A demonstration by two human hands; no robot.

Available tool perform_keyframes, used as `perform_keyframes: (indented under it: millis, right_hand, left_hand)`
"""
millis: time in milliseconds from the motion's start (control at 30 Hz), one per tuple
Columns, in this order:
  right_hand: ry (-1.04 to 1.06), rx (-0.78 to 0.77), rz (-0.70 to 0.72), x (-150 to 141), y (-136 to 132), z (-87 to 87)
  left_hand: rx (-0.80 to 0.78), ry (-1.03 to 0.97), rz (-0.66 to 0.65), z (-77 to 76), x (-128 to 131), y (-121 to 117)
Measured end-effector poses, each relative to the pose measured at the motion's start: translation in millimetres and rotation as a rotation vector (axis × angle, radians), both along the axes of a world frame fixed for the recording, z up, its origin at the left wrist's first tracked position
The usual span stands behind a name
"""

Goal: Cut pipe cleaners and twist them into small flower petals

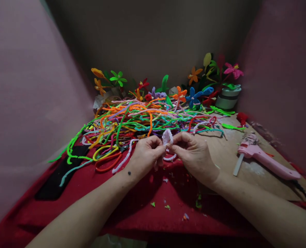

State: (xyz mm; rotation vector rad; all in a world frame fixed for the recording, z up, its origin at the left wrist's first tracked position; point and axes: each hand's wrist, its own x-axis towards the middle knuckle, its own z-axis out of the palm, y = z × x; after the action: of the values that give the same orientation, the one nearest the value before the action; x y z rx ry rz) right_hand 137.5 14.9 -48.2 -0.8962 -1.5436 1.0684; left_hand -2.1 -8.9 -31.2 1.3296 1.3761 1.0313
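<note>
Between my two hands is a pale lilac pipe cleaner [167,136], bent into a small upright loop. My left hand [149,151] pinches the loop's lower left side with thumb and forefinger. On the other side my right hand [191,151] is closed in a pinch at the loop's lower right, its fingertips almost meeting those of the left. A curved length of the same pale colour [170,157] shows just below the fingers. Another pale pipe cleaner [124,158] lies on the cloth left of my left hand. The fingertips partly hide the loop's base.
A heap of coloured pipe cleaners [142,115] spreads behind my hands. Scissors with yellow and red handles [108,162] lie left, near a black flat object [62,175]. A pink glue gun [269,160] rests on a board [253,186] at right. Pipe-cleaner flowers [193,97] stand behind.
</note>
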Motion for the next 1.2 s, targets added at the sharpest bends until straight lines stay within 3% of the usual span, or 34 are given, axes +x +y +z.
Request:
perform_keyframes:
  millis: [133,333,467,667,867,1033,1200]
  right_hand:
    - [0.091,-0.179,0.077,-2,2,3.4]
    - [0.151,-0.313,0.08,0,8,2.9]
    - [0.263,-0.509,0.23,4,14,1.3]
    - [0.235,-0.433,0.197,4,13,6.5]
    - [0.174,-0.42,0.162,0,13,-3.4]
    - [0.299,-0.465,0.192,-3,15,-5.6]
    - [0.355,-0.51,0.289,-4,15,-7.5]
  left_hand:
    - [0.024,0.073,0.032,-5.1,0,-1]
    - [0.091,0.115,0.063,-3.2,6,-6]
    - [0.052,0.115,0.038,-3.5,4,-4]
    - [0.125,0.181,0.066,-1.7,1,-3]
    - [0.094,0.121,0.083,-0.5,5,-5]
    - [0.119,0.113,0.064,0.1,6,-4]
    - [0.046,0.083,0.034,-2.5,6,-3]
